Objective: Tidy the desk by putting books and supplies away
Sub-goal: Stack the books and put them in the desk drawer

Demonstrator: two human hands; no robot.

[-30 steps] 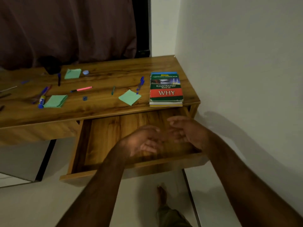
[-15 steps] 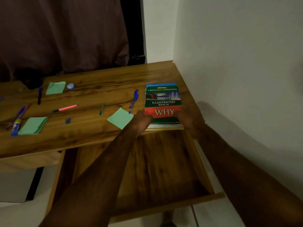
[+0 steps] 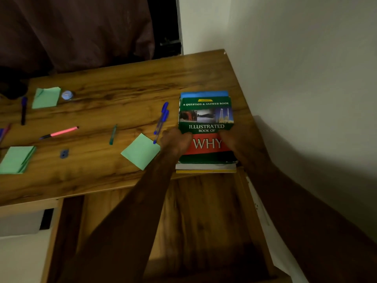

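Two bare hands clasp a stack of books at centre right of the frame: the left hand (image 3: 176, 142) grips the left edge of the green-and-red "Illustrated Book of Why" (image 3: 206, 119), the right hand (image 3: 232, 140) its right edge. The stack lies at the front right corner of the wooden desk (image 3: 122, 82), above the open wooden drawer (image 3: 204, 211). Green sticky notes (image 3: 140, 151) and blue pens (image 3: 162, 119) lie just left.

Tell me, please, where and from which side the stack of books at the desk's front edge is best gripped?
Grip the stack of books by its two long side edges, one hand each side, coming from the front. It lies flat, slightly overhanging the desk edge above the open drawer. The left hand and right hand already sit there.
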